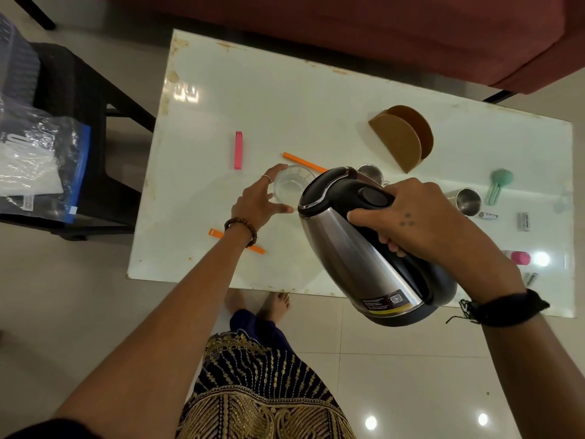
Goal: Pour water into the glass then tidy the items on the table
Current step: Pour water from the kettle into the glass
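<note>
On the desk, the glass sits at three o'clock of the left hand, whose fingers curl around it. The right hand grips the tilted kettle, spout above the glass.

- Floor: large pale glossy tiles with thin joints; round ceiling-light reflections show at lower right.
- Worktop: low rectangular white glossy surface; brownish chipping and staining along the far and left edges; light glare near its left end and right end.
- Sofa: dark red upholstery along the far side of the worktop, one dark leg visible at right.
- Black chair: stands left of the worktop, just beside it, carrying a clear plastic bag with a blue edge.
- Lighting: indoor, overhead, even.
</note>
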Available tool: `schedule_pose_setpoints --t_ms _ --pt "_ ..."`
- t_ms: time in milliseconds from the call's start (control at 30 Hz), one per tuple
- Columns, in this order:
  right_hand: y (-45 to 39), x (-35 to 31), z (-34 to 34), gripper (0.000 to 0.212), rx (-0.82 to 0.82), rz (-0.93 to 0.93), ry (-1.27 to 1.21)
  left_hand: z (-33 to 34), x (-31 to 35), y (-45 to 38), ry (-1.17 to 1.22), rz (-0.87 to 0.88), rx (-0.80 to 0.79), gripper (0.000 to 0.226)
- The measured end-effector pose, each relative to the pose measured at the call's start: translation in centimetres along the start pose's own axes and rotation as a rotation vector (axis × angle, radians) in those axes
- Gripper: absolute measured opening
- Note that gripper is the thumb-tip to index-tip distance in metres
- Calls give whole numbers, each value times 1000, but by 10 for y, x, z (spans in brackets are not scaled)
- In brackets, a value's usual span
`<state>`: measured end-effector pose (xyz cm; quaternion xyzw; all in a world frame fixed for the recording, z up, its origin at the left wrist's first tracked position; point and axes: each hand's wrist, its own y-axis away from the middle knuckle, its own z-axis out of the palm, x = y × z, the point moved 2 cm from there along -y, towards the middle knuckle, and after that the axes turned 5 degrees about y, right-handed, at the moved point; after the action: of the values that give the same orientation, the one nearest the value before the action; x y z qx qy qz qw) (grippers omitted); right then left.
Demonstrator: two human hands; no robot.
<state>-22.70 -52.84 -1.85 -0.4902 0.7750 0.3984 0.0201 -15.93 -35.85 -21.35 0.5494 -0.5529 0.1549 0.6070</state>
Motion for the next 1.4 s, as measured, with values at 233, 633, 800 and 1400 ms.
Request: schedule_pose_setpoints --t_ms 233,633,800,1400 --pt "-3 -3 0 24 2 4 -2 0 0 -1 -26 14 -1 82" --pt "-3 -7 5 32 -1 26 -7 1 0 -1 -19 -2 1 80" --pt "-2 -9 4 28 9 31 -33 0 2 1 -36 -8 9 79" --pt "0 -11 2 27 8 31 -55 -1 2 3 -57 -14 20 78"
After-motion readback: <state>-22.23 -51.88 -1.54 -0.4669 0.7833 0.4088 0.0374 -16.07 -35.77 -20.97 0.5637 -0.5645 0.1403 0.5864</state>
